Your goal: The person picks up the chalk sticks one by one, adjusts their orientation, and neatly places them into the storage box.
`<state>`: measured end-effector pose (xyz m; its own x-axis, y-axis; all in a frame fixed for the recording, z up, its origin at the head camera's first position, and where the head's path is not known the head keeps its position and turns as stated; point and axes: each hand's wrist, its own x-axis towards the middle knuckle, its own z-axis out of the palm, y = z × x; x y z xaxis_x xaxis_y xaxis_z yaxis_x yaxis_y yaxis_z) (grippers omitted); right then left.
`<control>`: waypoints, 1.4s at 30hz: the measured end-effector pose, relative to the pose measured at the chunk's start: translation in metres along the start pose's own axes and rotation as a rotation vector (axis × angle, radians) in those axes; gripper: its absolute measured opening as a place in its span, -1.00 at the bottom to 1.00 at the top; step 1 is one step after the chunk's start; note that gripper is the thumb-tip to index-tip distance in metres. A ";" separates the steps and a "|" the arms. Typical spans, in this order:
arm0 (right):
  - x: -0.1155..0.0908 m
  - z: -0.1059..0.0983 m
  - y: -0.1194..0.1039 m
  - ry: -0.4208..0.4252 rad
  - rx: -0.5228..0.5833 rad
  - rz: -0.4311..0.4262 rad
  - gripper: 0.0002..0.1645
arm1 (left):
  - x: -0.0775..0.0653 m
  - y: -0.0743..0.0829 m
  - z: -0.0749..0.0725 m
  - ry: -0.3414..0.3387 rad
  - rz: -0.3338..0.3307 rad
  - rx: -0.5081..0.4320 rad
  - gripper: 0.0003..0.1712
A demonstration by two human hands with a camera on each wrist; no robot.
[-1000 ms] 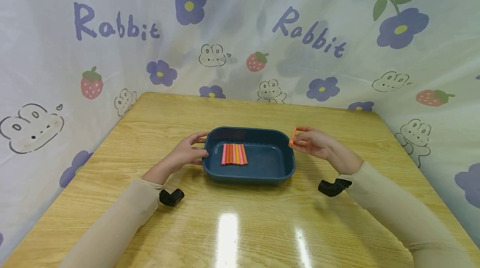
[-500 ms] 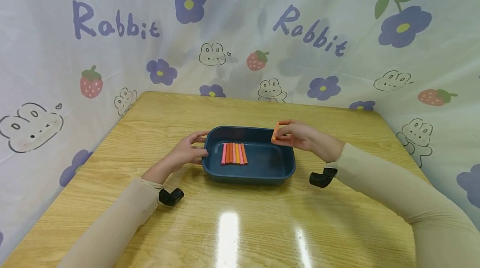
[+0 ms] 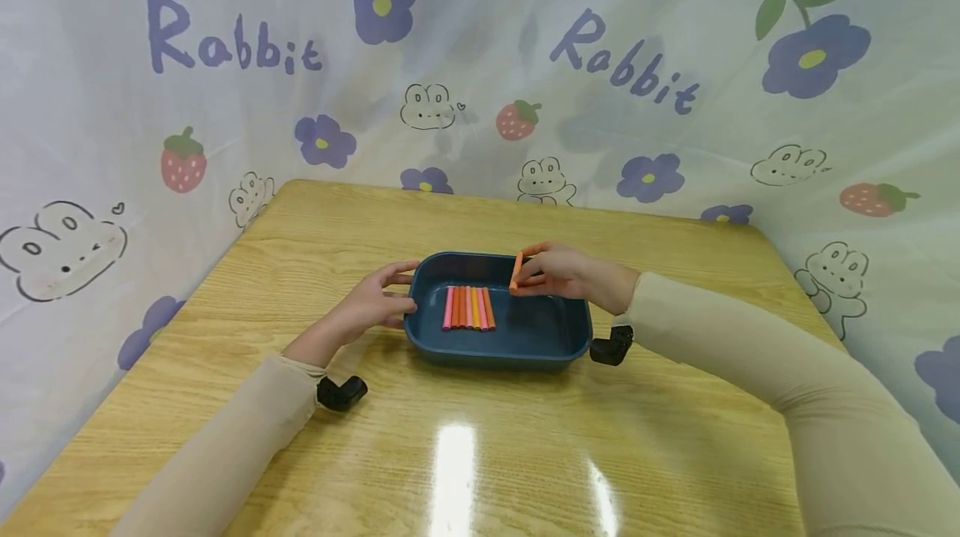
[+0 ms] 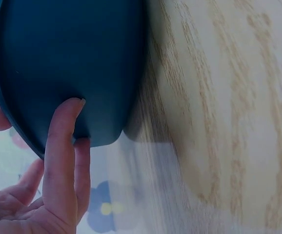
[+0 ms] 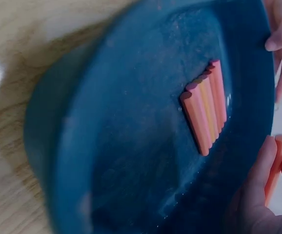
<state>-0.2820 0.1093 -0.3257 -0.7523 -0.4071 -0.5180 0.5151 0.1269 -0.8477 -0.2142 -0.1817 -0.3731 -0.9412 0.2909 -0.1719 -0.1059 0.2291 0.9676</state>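
Note:
A dark blue rectangular box (image 3: 498, 362) stands on the table. Several short pink, red, orange and yellow crayon-like sticks (image 3: 468, 308) lie side by side on its floor, left of the middle. My left hand (image 3: 366, 302) rests spread against the box's left end; in the left wrist view, fairly straight fingers (image 4: 60, 161) touch the outer wall. Above the box's back right part, my right hand (image 3: 564, 272) pinches an orange crayon-like stick (image 3: 517, 273) between thumb and fingers. The right wrist view shows this orange stick's end (image 5: 277, 161) between the fingertips, clear of the row.
The wooden table (image 3: 360, 454) extends around the box, with glare at the front. A white cloth (image 3: 480, 37) with rabbits, flowers and strawberries hangs behind and at the sides. A black wrist camera (image 3: 342, 393) sits at the left cuff, and another camera (image 3: 612, 346) at the right.
My right hand has moved left with the orange stick, from beside the box's right edge to over its inside. The left hand, the box and the row of sticks have stayed in place.

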 end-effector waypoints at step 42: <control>0.029 0.025 0.000 -0.090 -0.321 0.267 -0.56 | 0.002 -0.002 -0.003 -0.006 -0.002 -0.034 -0.19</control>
<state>-0.2937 0.0743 -0.3376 -0.5639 -0.3975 -0.7239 0.5217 0.5082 -0.6853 -0.2168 -0.1841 -0.3753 -0.9391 0.2961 -0.1747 -0.1186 0.1980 0.9730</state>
